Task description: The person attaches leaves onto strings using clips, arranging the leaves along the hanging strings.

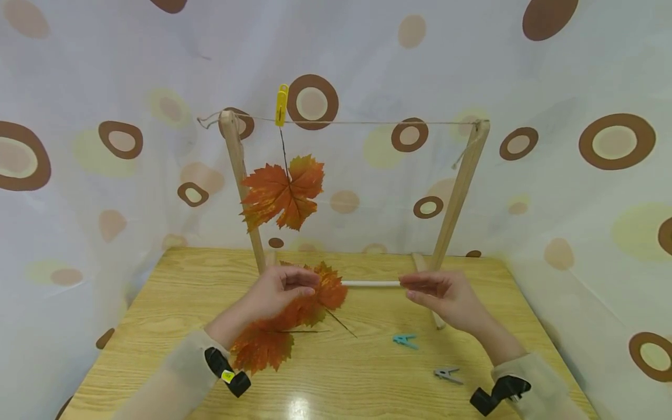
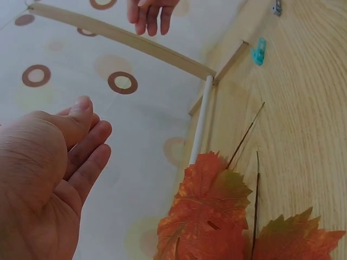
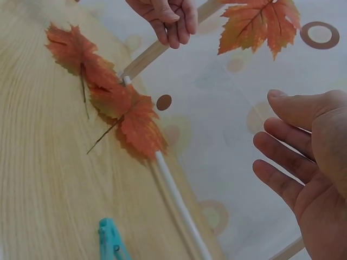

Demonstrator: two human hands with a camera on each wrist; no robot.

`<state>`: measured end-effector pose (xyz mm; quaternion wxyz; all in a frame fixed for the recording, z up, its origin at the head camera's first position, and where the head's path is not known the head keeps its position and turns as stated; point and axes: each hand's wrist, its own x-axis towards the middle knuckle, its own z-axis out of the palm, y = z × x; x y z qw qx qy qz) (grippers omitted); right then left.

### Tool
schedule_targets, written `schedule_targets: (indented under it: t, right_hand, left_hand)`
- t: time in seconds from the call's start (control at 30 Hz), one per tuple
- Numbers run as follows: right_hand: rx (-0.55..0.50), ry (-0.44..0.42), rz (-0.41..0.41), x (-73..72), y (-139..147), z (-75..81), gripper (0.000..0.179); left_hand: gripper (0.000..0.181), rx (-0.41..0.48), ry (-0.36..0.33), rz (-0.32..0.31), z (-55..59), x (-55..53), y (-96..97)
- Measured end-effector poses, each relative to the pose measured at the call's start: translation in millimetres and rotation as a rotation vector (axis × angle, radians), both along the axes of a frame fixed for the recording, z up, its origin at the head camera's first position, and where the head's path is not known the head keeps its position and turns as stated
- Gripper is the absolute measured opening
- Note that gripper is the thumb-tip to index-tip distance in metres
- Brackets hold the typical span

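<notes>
Both hands were raised above the surface (image 1: 357, 385), the left hand (image 1: 286, 287) over the loose leaves (image 1: 301, 314) and the right hand (image 1: 448, 294) beside the right post (image 1: 457, 201). The fingers of each were slack, slightly bent and grasping nothing; both wrist views confirmed empty palms. The loose leaves lay overlapping at the left of the surface, the far ones partly covering the white bar (image 1: 370, 283), with two dark stems pointing right. Their exact number could not be told. One hanging leaf (image 1: 286, 195) was suspended at far left by its stem from a yellow clip (image 1: 282, 105) on the string (image 1: 362, 122). A blue clip (image 1: 404, 340) lay at right, and a grey clip (image 1: 447, 374) nearer and farther right. In this inspector's judgement, the leaves were very light, with thin, flexible blades liable to crease or fray at the jagged edges, and unlikely to slip. The stems appeared wiry and somewhat stiffer; a pinch there, clear of the blade, was judged the soundest hold.
</notes>
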<state>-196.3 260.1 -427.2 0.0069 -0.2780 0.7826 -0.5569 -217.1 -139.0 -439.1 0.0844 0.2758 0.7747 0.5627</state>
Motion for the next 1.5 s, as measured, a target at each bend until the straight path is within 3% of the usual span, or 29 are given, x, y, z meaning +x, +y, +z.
schedule_targets:
  t: [0.33, 0.47, 0.87, 1.03, 1.23, 1.5]
  right_hand:
    - [-0.015, -0.106, 0.025, 4.3, 4, -35.7, 0.03]
    - [-0.013, -0.104, 0.028, 7.0, 5, -47.6, 0.029]
    - [0.003, -0.153, 0.023, 12.2, 9, -73.9, 0.032]
    - [-0.011, -0.182, 0.029, 13.1, 10, -84.8, 0.034]
    - [-0.018, -0.21, 0.038, 12.4, 11, -94.4, 0.037]
    - [0.029, -0.221, 0.001, 12.2, 12, -105.7, 0.038]
  left_hand:
    - [0.025, -0.043, -0.024, 0.019, -25.7, 4.3, 0.8]
    - [0.024, -0.065, -0.039, 0.024, -35.2, 5.2, 0.1]
    - [0.032, -0.063, -0.073, -0.031, -65.2, 6.6, -2.9]
    - [0.029, -0.08, -0.069, -0.022, -77.1, 6.9, -1.9]
    - [0.029, -0.078, -0.106, -0.02, -86.4, 8.2, -0.1]
    - [0.028, -0.106, -0.081, -0.002, -94.2, 8.0, -0.2]
